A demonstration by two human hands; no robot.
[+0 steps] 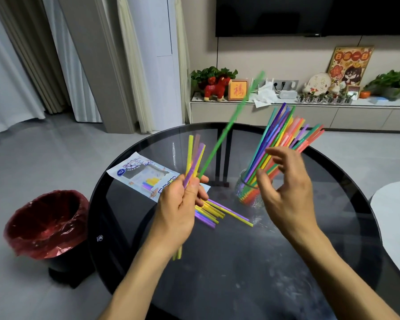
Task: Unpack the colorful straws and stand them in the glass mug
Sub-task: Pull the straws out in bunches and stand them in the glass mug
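My left hand (pixel 179 204) grips a small bunch of straws (pixel 193 158), yellow, purple and pink, upright above the table. A long green straw (pixel 226 128) slants up from the same hand, blurred. The glass mug (pixel 246 192) stands at the table's middle with many colourful straws (pixel 284 132) fanning out of it to the upper right. My right hand (pixel 286 185) hovers in front of the mug, fingers apart and curled, holding nothing. Several loose purple and yellow straws (pixel 219 212) lie flat on the table between my hands. The opened straw packet (pixel 143 175) lies at the left.
The round dark glass table (pixel 240 262) carries everything. A bin with a red liner (pixel 47 224) stands on the floor at the left. A white rounded surface (pixel 395 211) pokes in at the right edge. A TV cabinet with plants and ornaments lines the far wall.
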